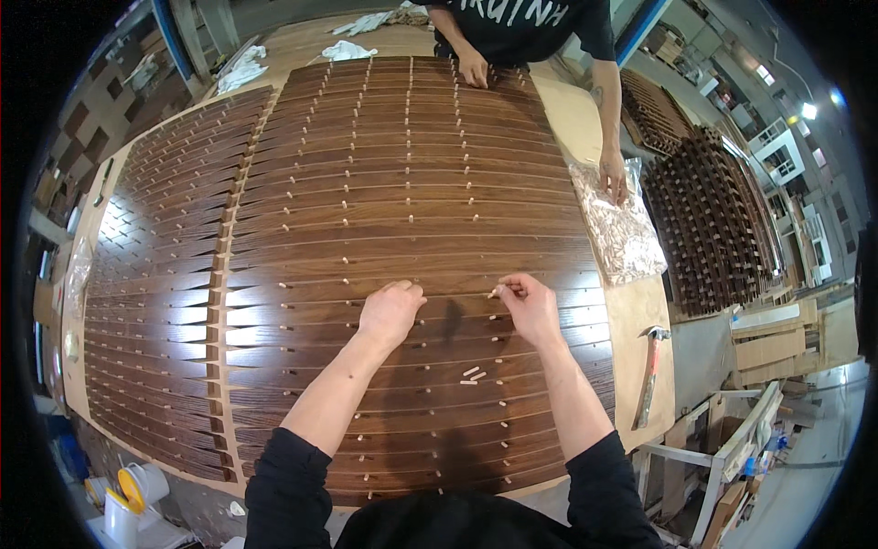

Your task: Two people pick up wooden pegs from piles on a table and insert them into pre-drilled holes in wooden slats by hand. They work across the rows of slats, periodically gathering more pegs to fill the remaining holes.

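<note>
Dark brown wooden slats (512, 247) lie side by side across the table, with rows of small light wooden dowels standing in them. My right hand (535, 313) pinches a wooden dowel (495, 293) between thumb and fingertips, just over a slat. To its left my left hand (391, 313) is low over the slats, its fingers curled together. What they hold, if anything, is hidden. Several loose dowels (470, 376) lie flat on the slats, nearer to me than my right hand.
Across the table a co-worker's one hand (473, 69) touches the far slats; the other (613, 181) reaches into a clear bag of dowels (626, 240). A hammer (650, 377) lies on the right edge. More dowelled slats (165, 302) cover the left side. Stacked slats (713, 220) stand beyond.
</note>
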Available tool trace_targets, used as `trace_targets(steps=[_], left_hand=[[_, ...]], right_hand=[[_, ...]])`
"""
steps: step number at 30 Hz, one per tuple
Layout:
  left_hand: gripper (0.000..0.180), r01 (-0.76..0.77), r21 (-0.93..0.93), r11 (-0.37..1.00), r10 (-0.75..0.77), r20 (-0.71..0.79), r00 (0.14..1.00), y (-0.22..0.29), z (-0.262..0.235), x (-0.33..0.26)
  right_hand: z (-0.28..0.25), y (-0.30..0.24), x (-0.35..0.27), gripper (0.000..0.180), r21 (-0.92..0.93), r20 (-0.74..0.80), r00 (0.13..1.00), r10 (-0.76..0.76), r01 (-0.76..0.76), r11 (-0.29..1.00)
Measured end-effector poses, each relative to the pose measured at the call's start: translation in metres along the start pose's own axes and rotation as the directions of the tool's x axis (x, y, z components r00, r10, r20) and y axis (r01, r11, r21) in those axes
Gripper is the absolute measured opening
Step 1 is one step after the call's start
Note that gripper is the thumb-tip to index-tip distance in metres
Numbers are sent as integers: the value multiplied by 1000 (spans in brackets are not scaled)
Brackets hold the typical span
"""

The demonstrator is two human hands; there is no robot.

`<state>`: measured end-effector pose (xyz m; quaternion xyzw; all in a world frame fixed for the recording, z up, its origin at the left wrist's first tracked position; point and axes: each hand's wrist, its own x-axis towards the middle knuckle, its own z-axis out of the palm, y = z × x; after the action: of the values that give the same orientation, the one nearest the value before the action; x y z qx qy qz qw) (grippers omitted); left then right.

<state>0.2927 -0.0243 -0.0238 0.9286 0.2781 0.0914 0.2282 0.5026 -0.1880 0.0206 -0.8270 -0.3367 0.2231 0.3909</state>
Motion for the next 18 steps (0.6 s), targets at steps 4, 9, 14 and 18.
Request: trace_targets(steps=[4,9,14,18], left_hand=[[16,-45,209,977,45,6,999,8,5,1],[18,-31,234,972,16,65,998,15,-7,5],[17,231,-342,911,-287,-124,950,-1,-10,-34],[15,128,-265,956,-228,-391,892,29,-10,-68]], right_hand=[[2,4,20,21,-99,-52,998,-19,14,995],[14,18,38,21,-197,-58,996,-72,59,979],[25,8,48,16,-544,129,961,-243,274,793],[27,14,52,16,-637,183,916,-357,387,667]])
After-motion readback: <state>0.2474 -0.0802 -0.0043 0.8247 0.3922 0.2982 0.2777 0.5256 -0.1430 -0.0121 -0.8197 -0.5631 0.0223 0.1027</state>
